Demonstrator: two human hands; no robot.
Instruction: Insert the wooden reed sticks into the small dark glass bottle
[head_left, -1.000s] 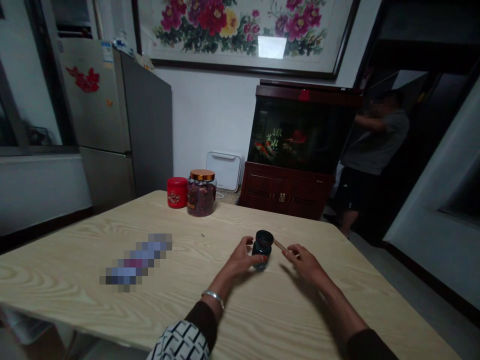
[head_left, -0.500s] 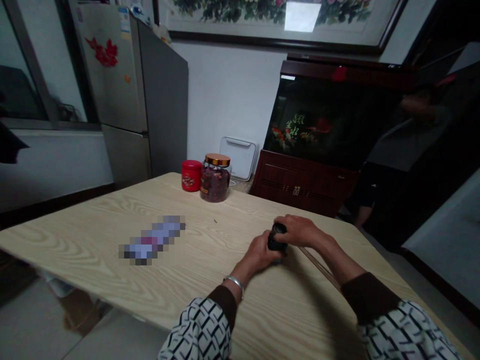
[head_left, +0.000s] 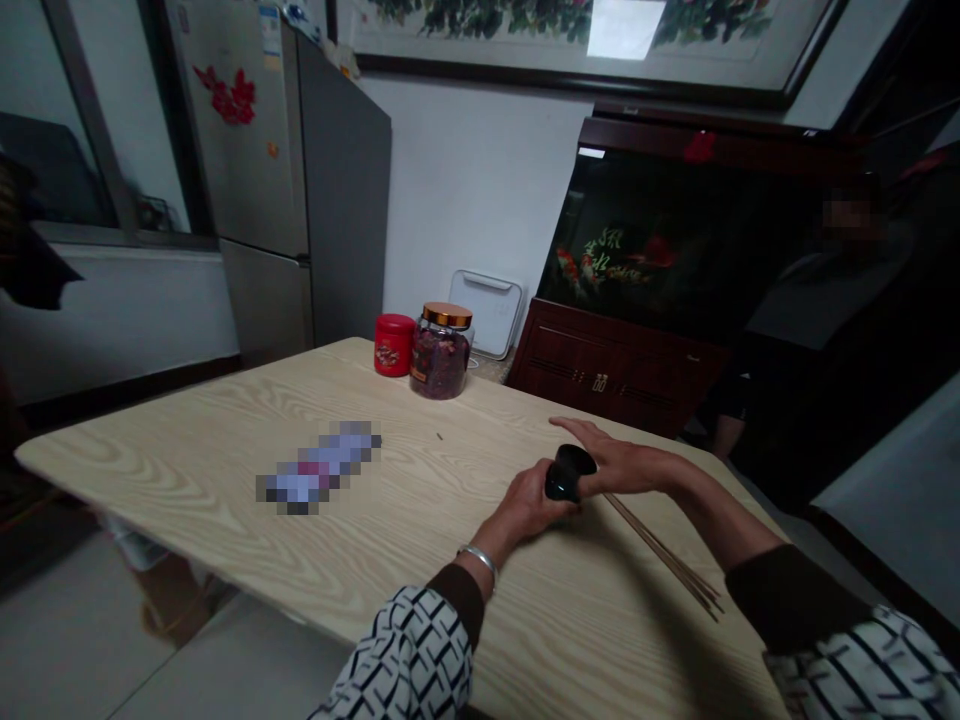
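Observation:
My left hand (head_left: 529, 500), wearing a silver bracelet, is wrapped around a small glossy black object (head_left: 562, 484) with a dark, round, flared top. Whether that top is a separate lid I cannot tell. My right hand (head_left: 619, 462) is at the right side of this object, its fingers stretched out over the far side and apart. Its thumb is close against the object, and whether it presses there is unclear. Several thin wooden sticks (head_left: 664, 555) lie on the table, running from beneath my right hand toward the lower right.
On the wooden table (head_left: 420, 540) lies a blurred-out flat item (head_left: 319, 468) at left. A red canister (head_left: 394, 346) and a glass jar with a copper-coloured lid (head_left: 441, 352) stand at the far edge. Beyond are a fridge (head_left: 341, 200), a fish tank (head_left: 645, 240) and another person (head_left: 802, 290) at right.
My right hand's fingers have straightened and lifted off the top of the black object. More of the wooden sticks shows now. The view has shifted slightly.

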